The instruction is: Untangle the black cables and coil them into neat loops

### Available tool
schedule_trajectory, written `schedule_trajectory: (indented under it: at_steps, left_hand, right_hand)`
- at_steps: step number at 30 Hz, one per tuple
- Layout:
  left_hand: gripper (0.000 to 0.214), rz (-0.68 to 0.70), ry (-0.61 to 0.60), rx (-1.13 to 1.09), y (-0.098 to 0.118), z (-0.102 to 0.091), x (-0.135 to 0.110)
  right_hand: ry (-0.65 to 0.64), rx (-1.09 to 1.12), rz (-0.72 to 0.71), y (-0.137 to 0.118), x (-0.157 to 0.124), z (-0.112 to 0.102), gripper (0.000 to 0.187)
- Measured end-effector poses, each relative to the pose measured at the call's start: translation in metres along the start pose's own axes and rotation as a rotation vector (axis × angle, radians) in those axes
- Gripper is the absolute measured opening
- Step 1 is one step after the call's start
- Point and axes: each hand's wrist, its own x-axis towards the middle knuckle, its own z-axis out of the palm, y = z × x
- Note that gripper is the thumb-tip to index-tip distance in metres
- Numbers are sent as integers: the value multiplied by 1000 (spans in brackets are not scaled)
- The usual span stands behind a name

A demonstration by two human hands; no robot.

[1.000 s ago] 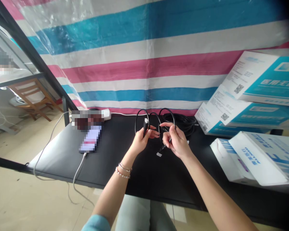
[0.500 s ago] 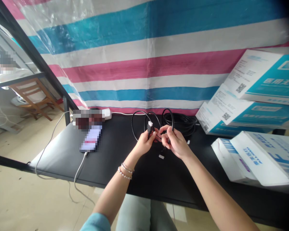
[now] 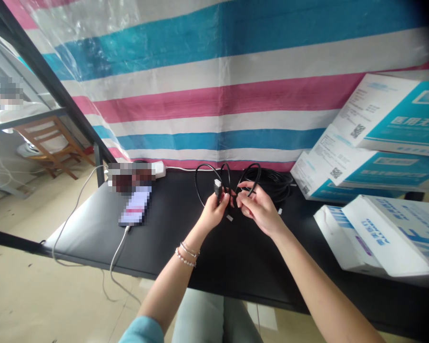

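My left hand (image 3: pixel 213 210) is closed around a thin black cable (image 3: pixel 204 172), with the cable's plug (image 3: pixel 218 186) sticking up above the fingers. Close beside it, my right hand (image 3: pixel 259 209) pinches the same cable, which arches in loops above both hands. The cable's small white-tipped end (image 3: pixel 229 218) hangs between the hands. Both hands hover over the black table (image 3: pixel 186 247). A pile of coiled black cables (image 3: pixel 275 183) lies just behind my right hand.
A phone (image 3: pixel 135 206) on a white charging lead (image 3: pixel 116 252) lies at the table's left. A white adapter (image 3: pixel 158 168) sits by the striped tarp (image 3: pixel 214 85). Blue-and-white boxes (image 3: pixel 375 138) are stacked at the right, with more (image 3: pixel 379 233) nearer the front edge.
My hands have drawn together and the cable loops have bunched up above them. The hanging white-tipped end has risen and shifted left, between the hands.
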Motion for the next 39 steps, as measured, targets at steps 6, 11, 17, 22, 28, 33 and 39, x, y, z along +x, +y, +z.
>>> schedule_trajectory:
  at_steps: [6,11,17,22,28,33,39]
  left_hand:
    - [35,-46,41,-139,5,-4,1]
    - [32,-7,97,-156,10,-4,3]
    - [29,62,123,19,7,-8,3]
    - [28,98,137,179,1,-9,2]
    - [28,152,119,258,-1,-5,1]
    - [28,129,52,265,-1,-3,0]
    - [23,94,30,209,-2,-1,-1]
  right_hand:
    - [34,-261,-80,2,1,-1,34]
    - [-11,-429,-156,5,0,2,27]
    - [-49,-465,-148,13,0,4,29]
    - [-51,-298,-88,14,2,3,34]
    - [-53,-129,-75,11,2,6,33]
    - [-20,-124,-107,12,2,6,31]
    - [8,-245,-152,14,4,4,30]
